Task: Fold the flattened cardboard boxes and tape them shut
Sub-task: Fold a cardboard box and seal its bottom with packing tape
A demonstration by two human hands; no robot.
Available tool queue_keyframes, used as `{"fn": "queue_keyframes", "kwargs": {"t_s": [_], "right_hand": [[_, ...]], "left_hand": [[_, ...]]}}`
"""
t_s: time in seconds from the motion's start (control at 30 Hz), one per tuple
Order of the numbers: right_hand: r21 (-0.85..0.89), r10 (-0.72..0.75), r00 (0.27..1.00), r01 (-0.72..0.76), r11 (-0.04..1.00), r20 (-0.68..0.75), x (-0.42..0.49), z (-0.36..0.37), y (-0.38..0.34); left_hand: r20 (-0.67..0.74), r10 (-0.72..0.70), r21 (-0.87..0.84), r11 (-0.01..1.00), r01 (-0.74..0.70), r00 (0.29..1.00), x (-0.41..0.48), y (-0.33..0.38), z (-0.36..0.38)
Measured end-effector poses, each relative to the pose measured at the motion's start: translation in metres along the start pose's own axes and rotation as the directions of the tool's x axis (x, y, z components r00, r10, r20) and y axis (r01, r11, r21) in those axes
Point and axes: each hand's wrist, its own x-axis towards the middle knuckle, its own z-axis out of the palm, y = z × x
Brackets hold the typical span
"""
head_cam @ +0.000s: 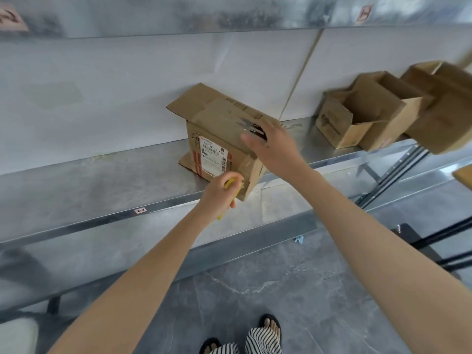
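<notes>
A brown cardboard box [217, 129] with a white shipping label [213, 158] stands on the metal shelf [102, 180], one top flap sticking out to the left. My right hand [274, 149] hovers over the box's top right edge and holds small black-handled snips [251, 126], blades pointing away from me. My left hand [221, 191] is at the box's near bottom corner, fingers curled round a yellow tool [231, 183] whose end shows below the wrist. Clear tape runs over that corner.
Two or three open-topped cardboard boxes [362, 116] stand on the shelf to the right, the farthest one [447, 106] blurred. Another metal shelf [229, 14] runs overhead. A black stand [419, 241] is on the grey floor at right. My sandalled feet [263, 335] are below.
</notes>
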Motion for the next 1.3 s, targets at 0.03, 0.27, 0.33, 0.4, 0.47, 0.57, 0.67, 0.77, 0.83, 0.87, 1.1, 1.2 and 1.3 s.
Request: {"fn": "queue_keyframes", "kwargs": {"t_s": [0.03, 0.27, 0.33, 0.4, 0.47, 0.57, 0.67, 0.77, 0.83, 0.87, 1.1, 1.2, 1.3], "right_hand": [[0.061, 0.006, 0.998, -0.003, 0.998, -0.056, -0.009, -0.003, 0.001], [0.205, 0.173, 0.98, -0.149, 0.967, -0.103, -0.075, 0.006, 0.014], [0.21, 0.243, 0.968, -0.226, 0.951, -0.059, -0.088, 0.014, 0.02], [0.205, 0.3, 0.954, -0.297, 0.932, 0.017, -0.094, 0.02, 0.022], [0.199, 0.34, 0.935, -0.353, 0.914, 0.096, -0.094, 0.023, 0.021], [0.181, 0.354, 0.921, -0.38, 0.907, 0.162, -0.089, 0.024, 0.018], [0.175, 0.348, 0.916, -0.383, 0.907, 0.198, -0.084, 0.026, 0.018], [0.166, 0.338, 0.915, -0.377, 0.911, 0.219, -0.078, 0.029, 0.018], [0.155, 0.319, 0.922, -0.356, 0.922, 0.219, -0.075, 0.03, 0.018], [0.155, 0.31, 0.925, -0.347, 0.925, 0.22, -0.074, 0.03, 0.017], [0.17, 0.273, 0.933, -0.316, 0.933, 0.235, -0.072, 0.023, 0.023], [0.079, 0.277, 0.933, -0.302, 0.95, 0.23, -0.076, 0.013, 0.035], [0.046, 0.238, 0.969, -0.241, 0.969, 0.069, -0.076, -0.002, 0.043]], "left_hand": [[0.0, -0.001, 0.002, 1.0, 0.001, 1.0, 0.0, 0.0, 0.0], [-0.012, -0.101, -0.137, 0.986, 0.098, 0.995, 0.008, 0.009, 0.001], [0.007, -0.08, -0.173, 0.982, 0.08, 0.997, 0.008, 0.009, -0.001], [0.02, -0.065, -0.174, 0.983, 0.067, 0.998, 0.008, 0.009, -0.001], [0.018, -0.071, -0.172, 0.982, 0.073, 0.997, 0.007, 0.008, -0.002], [0.025, -0.081, -0.192, 0.978, 0.084, 0.996, 0.005, 0.007, -0.003], [0.04, -0.089, -0.205, 0.974, 0.096, 0.995, 0.005, 0.006, -0.004], [0.042, -0.102, -0.222, 0.969, 0.109, 0.994, 0.006, 0.007, -0.004], [0.048, -0.107, -0.23, 0.966, 0.115, 0.993, 0.005, 0.008, -0.004], [0.051, -0.108, -0.235, 0.965, 0.117, 0.993, 0.005, 0.009, -0.005], [0.062, -0.104, -0.197, 0.974, 0.114, 0.993, 0.006, 0.01, -0.007], [0.058, -0.114, -0.162, 0.979, 0.122, 0.992, 0.007, 0.011, -0.007], [0.049, -0.111, -0.113, 0.987, 0.116, 0.993, 0.009, 0.012, -0.006]]}}
